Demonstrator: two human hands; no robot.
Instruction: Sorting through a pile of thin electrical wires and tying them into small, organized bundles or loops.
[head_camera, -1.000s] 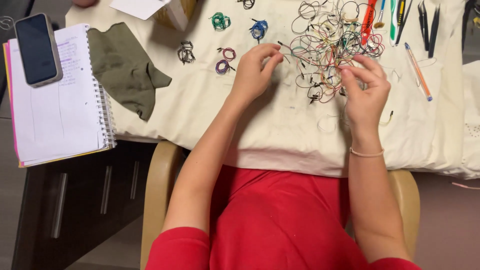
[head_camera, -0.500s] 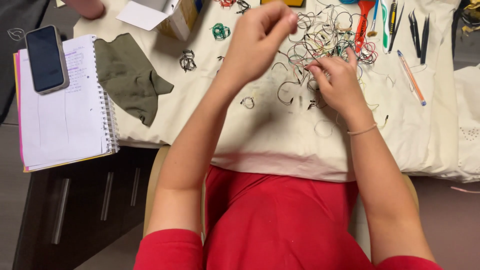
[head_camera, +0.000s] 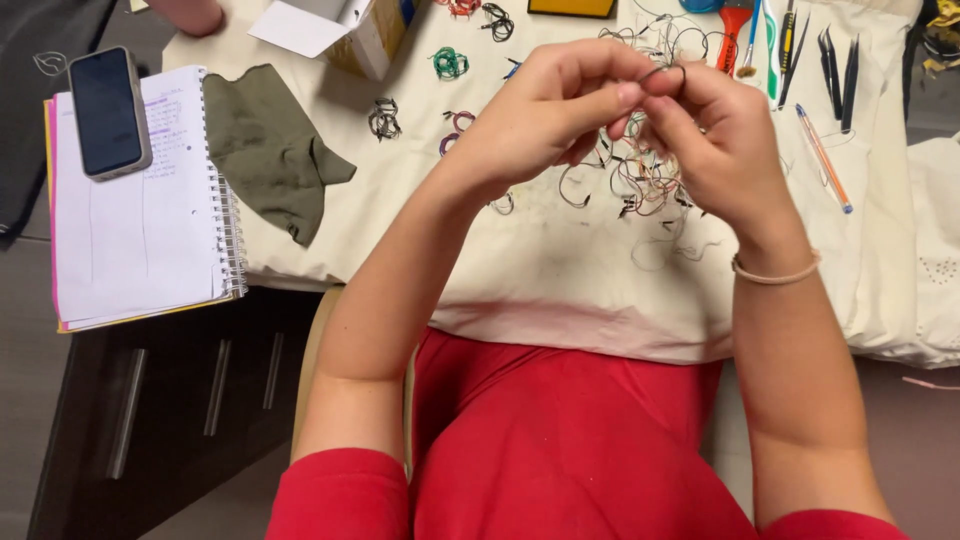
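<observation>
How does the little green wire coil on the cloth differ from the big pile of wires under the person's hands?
The green wire coil is one colour and wound into a small, tidy bundle; the tangled wire pile mixes several colours in loose, sprawling loops. The coil lies apart from both hands; the pile sits right under the left hand and right hand, which pinch a thin wire above it. Both rest on the cream cloth.

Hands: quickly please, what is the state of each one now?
Left hand: closed, pinching a thin dark wire loop.
Right hand: closed, pinching the same wire loop.
</observation>
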